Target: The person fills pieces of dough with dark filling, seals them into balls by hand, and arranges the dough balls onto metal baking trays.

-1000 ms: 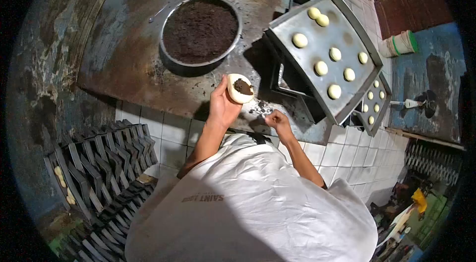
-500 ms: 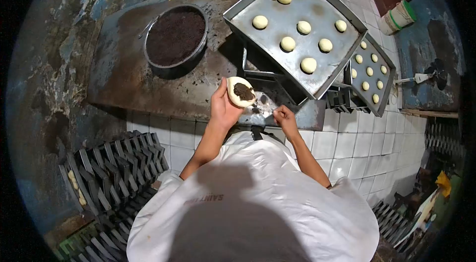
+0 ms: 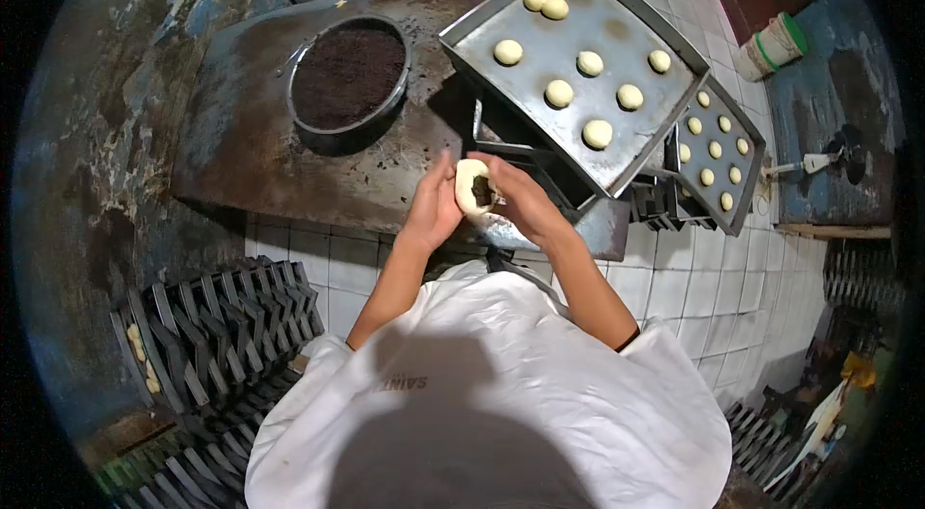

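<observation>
A pale piece of dough (image 3: 466, 191) with dark crumbly filling (image 3: 483, 190) in its middle is held between both hands, above the table's near edge. My left hand (image 3: 433, 207) cups it from the left with the fingers wrapped round. From the right, my right hand (image 3: 525, 200) closes its fingers on the dough's edge, which is partly folded over the filling. Farther off on the left stands a round metal bowl (image 3: 407, 75) full of the same dark filling. To the right, a large metal tray (image 3: 540, 32) carries several round dough balls (image 3: 597, 134).
The stained metal table (image 3: 251, 157) has crumbs scattered on it. A second tray (image 3: 725, 114) of dough balls sits lower on the right. Stacked metal racks (image 3: 226, 335) stand at lower left. A white bucket (image 3: 771, 48) with a green rim is at far right.
My right hand has come up and left from the table edge to the dough. The dough, flat and open before, now has its sides folded upward around the filling.
</observation>
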### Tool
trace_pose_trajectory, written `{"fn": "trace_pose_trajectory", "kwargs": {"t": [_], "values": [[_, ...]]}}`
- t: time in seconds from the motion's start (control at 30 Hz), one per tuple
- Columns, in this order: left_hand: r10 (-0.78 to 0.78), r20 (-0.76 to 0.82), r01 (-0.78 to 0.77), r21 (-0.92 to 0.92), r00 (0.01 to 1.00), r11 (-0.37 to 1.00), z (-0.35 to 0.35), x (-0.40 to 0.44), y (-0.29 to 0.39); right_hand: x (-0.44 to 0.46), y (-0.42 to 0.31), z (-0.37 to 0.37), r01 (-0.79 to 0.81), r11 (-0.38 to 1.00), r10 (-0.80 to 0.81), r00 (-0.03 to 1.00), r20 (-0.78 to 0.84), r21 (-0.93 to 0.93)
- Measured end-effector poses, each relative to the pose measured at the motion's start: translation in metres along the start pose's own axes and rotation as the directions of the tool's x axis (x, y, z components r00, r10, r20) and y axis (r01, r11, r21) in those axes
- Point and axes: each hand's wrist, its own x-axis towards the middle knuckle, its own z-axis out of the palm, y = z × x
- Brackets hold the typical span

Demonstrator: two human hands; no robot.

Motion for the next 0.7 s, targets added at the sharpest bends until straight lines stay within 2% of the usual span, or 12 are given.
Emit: {"fn": "trace_pose_trajectory", "kwargs": {"t": [0.03,0.07,0.1,0.13,0.17,0.2,0.37,0.47,0.5,0.57,0.63,0.7], "values": [[0.015,-0.002,-0.015,-0.005,1.000,1.000,-0.006,-0.002,0.009,0.004,0.006,-0.004,0.093,0.972,-0.085,0.995,0.049,-0.216],[-0.004,-0.034,0.014,0.285,0.999,0.958,-0.015,-0.005,0.017,0.007,0.010,-0.005,0.187,0.890,-0.153,0.982,0.113,-0.415],[-0.016,-0.075,0.055,0.546,0.997,0.836,-0.017,-0.011,0.024,0.007,0.008,0.001,0.178,0.888,-0.141,0.983,0.118,-0.424],[-0.043,-0.075,0.077,0.532,0.996,0.843,-0.019,-0.015,0.030,0.005,0.006,0.009,0.319,0.647,-0.287,0.943,0.167,-0.692],[-0.042,-0.082,0.079,0.521,0.996,0.850,-0.020,-0.023,0.033,0.004,0.007,0.016,0.401,0.310,-0.398,0.878,0.265,-0.862],[-0.009,-0.055,0.037,0.543,0.998,0.839,-0.014,-0.031,0.039,0.011,0.012,0.020,0.409,0.161,-0.447,0.842,0.303,-0.898],[0.083,0.021,-0.078,0.628,0.996,0.774,-0.023,-0.050,0.075,0.022,0.010,0.054,0.348,0.098,-0.468,0.843,0.265,-0.932],[0.126,0.067,-0.141,0.600,0.990,0.787,-0.026,-0.062,0.096,0.028,0.015,0.074,0.438,0.022,-0.638,0.698,0.324,-0.899],[0.133,0.073,-0.151,0.581,0.988,0.800,-0.028,-0.065,0.101,0.031,0.017,0.080,0.437,0.012,-0.636,0.698,0.330,-0.900],[0.199,0.071,-0.200,0.610,0.977,0.767,-0.044,-0.058,0.102,0.037,0.021,0.092,0.445,0.241,-0.657,0.729,0.193,-0.862],[0.441,-0.068,-0.382,0.393,0.895,0.836,-0.044,-0.058,0.101,0.039,0.020,0.115,0.424,0.233,-0.658,0.731,0.179,-0.875],[0.514,-0.105,-0.462,0.317,0.851,0.829,-0.044,-0.058,0.099,0.038,0.021,0.140,0.445,0.226,-0.602,0.763,0.236,-0.866]]}}
